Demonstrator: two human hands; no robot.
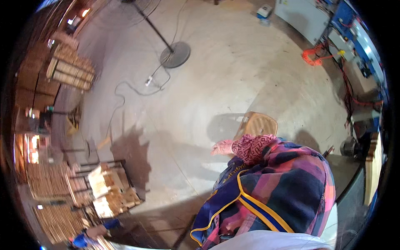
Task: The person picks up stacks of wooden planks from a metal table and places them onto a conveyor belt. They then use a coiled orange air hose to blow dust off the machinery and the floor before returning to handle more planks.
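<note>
Has right hand [221, 147] near the stool [259, 125], to its lower left in view. Cannot tell whether spread or pinching; cannot tell left hand's state.

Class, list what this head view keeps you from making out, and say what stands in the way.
Head view:
- Right hand: fingers blurred, grip unclear.
- Left hand: out of sight; the plaid shirt may cover it.
- Brown seat: partly hidden behind the patterned sleeve.
- Standing fan: top cut off by the upper edge.
</note>
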